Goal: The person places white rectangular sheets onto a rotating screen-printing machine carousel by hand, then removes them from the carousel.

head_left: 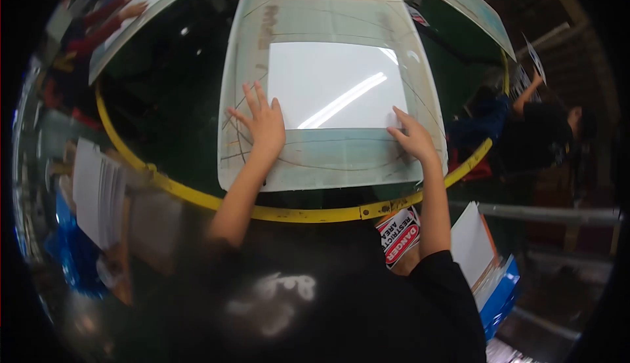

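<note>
A glossy white sheet lies flat on a pale, worn board with rounded corners, and a bright light streak reflects across it. At the sheet's lower left edge, my left hand rests with its fingers spread, mostly over the board. My right hand is at the sheet's lower right corner. Its thumb and forefinger are apart and reach the sheet's edge; the other fingers are partly hidden.
A yellow curved rail runs below the board. Similar boards stand to both sides. White sheets are stacked at left and lower right. A danger sign lies below my right forearm. A co-worker holds a sign at right; another's hands are at upper left.
</note>
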Motion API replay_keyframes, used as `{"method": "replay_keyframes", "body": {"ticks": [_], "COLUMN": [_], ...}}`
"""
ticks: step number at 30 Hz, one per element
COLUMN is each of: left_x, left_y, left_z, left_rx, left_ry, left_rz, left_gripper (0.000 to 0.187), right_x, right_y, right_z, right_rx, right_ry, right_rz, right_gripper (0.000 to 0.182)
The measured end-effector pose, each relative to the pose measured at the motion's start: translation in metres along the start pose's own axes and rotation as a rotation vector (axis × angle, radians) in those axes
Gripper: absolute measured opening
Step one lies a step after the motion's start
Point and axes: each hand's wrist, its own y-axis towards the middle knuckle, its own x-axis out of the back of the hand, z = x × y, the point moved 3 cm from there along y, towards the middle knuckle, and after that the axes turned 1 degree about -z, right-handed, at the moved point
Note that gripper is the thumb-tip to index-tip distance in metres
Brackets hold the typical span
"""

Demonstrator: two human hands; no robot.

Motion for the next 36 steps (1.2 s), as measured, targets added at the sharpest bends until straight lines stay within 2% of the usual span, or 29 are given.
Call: {"method": "replay_keyframes", "body": {"ticks": [1, 2, 3, 5, 7, 9, 11, 12, 14, 17, 23, 26, 27, 30, 31, 33, 36], "left_x": [0.009, 0.026, 0.047, 0.08, 0.093, 0.086, 0.073, 0.066, 0.065, 0.078, 0.098, 0.094, 0.092, 0.092, 0.09, 0.098, 0.103], "left_y": [-0.015, -0.035, -0.059, -0.106, -0.153, -0.185, -0.204, -0.209, -0.207, -0.187, -0.163, -0.17, -0.177, -0.187, -0.19, -0.196, -0.203], "left_z": [-0.006, -0.009, -0.009, -0.005, -0.001, 0.004, 0.005, 0.004, -0.002, -0.012, -0.008, -0.008, -0.01, -0.013, -0.015, -0.021, -0.029], "left_rx": [-0.032, -0.051, -0.066, -0.146, -0.176, -0.15, -0.131, -0.121, -0.179, -0.272, -0.253, -0.279, -0.292, -0.373, -0.397, -0.468, -0.589], "left_ry": [-0.043, -0.243, -0.448, -0.525, -0.632, -0.679, -0.713, -0.726, -0.736, -0.744, -0.803, -0.809, -0.816, -0.842, -0.885, -0.939, -1.139], "left_rz": [-0.037, -0.083, -0.126, -0.213, -0.138, -0.024, 0.087, 0.149, 0.144, 0.087, -0.016, -0.002, 0.024, 0.062, 0.082, 0.059, 0.177], "left_gripper": [0.037, 0.039, 0.042, 0.046, 0.044, 0.041, 0.04, 0.039, 0.039, 0.038, 0.037, 0.039, 0.04, 0.043, 0.043, 0.042, 0.039], "right_x": [0.012, 0.023, 0.031, 0.051, 0.049, 0.044, 0.064, 0.062, 0.059, 0.038, 0.036, 0.042, 0.051, 0.038, 0.045, 0.067, 0.106], "right_y": [-0.016, -0.031, -0.049, -0.105, -0.174, -0.237, -0.276, -0.287, -0.314, -0.35, -0.375, -0.382, -0.38, -0.408, -0.415, -0.418, -0.419], "right_z": [0.003, 0.003, -0.007, -0.026, -0.069, -0.095, -0.074, -0.08, -0.104, -0.165, -0.193, -0.183, -0.162, -0.18, -0.18, -0.163, -0.128], "right_rx": [0.093, 0.193, 0.217, 0.166, 0.07, 0.049, -0.291, -0.446, -0.755, -0.659, -0.448, -0.494, -0.467, -0.45, -0.549, -0.453, -0.39], "right_ry": [0.036, 0.065, -0.115, -0.202, -0.23, -0.422, -0.589, -0.572, -0.527, -0.31, -0.391, -0.279, -0.314, -0.385, -0.397, -0.538, -0.646], "right_rz": [0.001, 0.002, -0.037, -0.051, 0.028, 0.255, 0.514, 0.494, 0.457, 0.387, 0.381, 0.268, 0.18, -0.136, -0.238, -0.474, -0.833], "right_gripper": [0.05, 0.052, 0.059, 0.065, 0.073, 0.085, 0.097, 0.098, 0.103, 0.101, 0.093, 0.09, 0.084, 0.078, 0.069, 0.056, 0.041]}}
